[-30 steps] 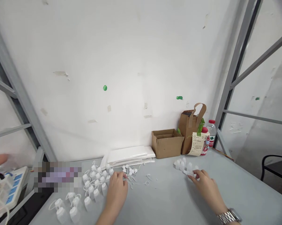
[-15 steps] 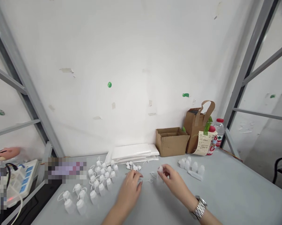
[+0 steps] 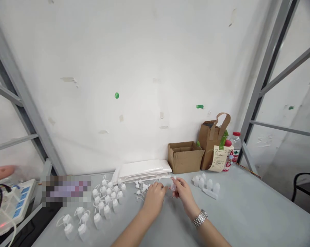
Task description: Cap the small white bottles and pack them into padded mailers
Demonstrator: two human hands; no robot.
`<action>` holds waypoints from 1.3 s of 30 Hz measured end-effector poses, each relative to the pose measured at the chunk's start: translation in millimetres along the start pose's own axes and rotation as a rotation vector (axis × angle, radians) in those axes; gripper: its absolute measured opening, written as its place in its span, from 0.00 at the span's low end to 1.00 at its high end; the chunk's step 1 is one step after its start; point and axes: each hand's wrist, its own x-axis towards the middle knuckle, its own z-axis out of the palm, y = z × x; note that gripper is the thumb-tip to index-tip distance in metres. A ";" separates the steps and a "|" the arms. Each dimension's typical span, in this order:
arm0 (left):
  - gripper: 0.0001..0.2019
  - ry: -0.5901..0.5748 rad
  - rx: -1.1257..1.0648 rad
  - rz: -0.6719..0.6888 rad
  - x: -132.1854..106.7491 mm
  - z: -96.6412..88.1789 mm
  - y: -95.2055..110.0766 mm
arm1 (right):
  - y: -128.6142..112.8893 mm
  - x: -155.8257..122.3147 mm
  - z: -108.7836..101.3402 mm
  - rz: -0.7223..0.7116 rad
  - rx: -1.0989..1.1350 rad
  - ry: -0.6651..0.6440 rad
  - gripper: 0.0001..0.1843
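Note:
A small translucent plastic bottle [image 3: 173, 186] is held upright between the fingers of my right hand [image 3: 183, 193], which wears a metal watch. Close to it on the left is my left hand [image 3: 155, 197], its fingers curled and fingertips almost at the bottle. What these fingers hold, if anything, is hidden. White caps with thin straps [image 3: 141, 187] lie loose just behind and left of my left hand. Further left, several capped bottles [image 3: 107, 209] stand in rows, with strap loops sticking out.
On the right, several uncapped bottles [image 3: 208, 184] stand or lie on the grey table [image 3: 237, 212]. Along the wall are white flat packets [image 3: 141, 168], a cardboard box [image 3: 185, 161], a paper bag [image 3: 207, 140] and a red-capped bottle [image 3: 236, 145]. A power strip [image 3: 21, 202] sits far left.
My left hand has moved right, up to the bottle in my right hand. The bottle is now raised and shows more clearly between the right fingers. The view has shifted slightly.

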 end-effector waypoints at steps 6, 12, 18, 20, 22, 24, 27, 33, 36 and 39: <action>0.11 0.095 -0.212 -0.123 1.2 -7.6 -9.4 | -5.5 -2.0 0.6 -0.012 -0.004 -0.002 0.26; 0.19 0.168 -0.653 -0.325 -10.6 -32.1 -28.8 | -1.0 -9.7 7.3 -0.176 -0.242 -0.091 0.26; 0.22 0.247 -1.286 -0.597 -32.6 -35.5 -36.4 | 7.2 -28.5 22.4 -0.272 -0.487 -0.190 0.19; 0.22 0.253 -1.284 -0.604 -34.7 -32.5 -35.9 | 7.3 -32.8 25.0 -0.263 -0.503 -0.206 0.18; 0.22 0.247 -1.242 -0.596 -34.6 -29.3 -35.0 | 6.9 -35.1 26.1 -0.256 -0.509 -0.218 0.17; 0.22 0.232 -1.186 -0.581 -34.0 -26.6 -34.0 | 6.2 -36.7 26.5 -0.242 -0.523 -0.231 0.16; 0.23 0.224 -1.136 -0.552 -34.2 -25.5 -32.4 | 4.8 -39.5 27.3 -0.214 -0.564 -0.262 0.15; 0.19 0.292 -1.060 -0.422 -36.7 -30.9 -26.5 | 3.2 -43.6 29.3 -0.213 -0.588 -0.277 0.12; 0.17 0.310 -0.999 -0.356 -36.1 -31.3 -23.5 | 5.4 -42.9 29.1 -0.213 -0.591 -0.265 0.12; 0.17 0.288 -0.964 -0.355 -36.2 -30.3 -21.5 | 7.5 -42.0 28.7 -0.207 -0.586 -0.258 0.13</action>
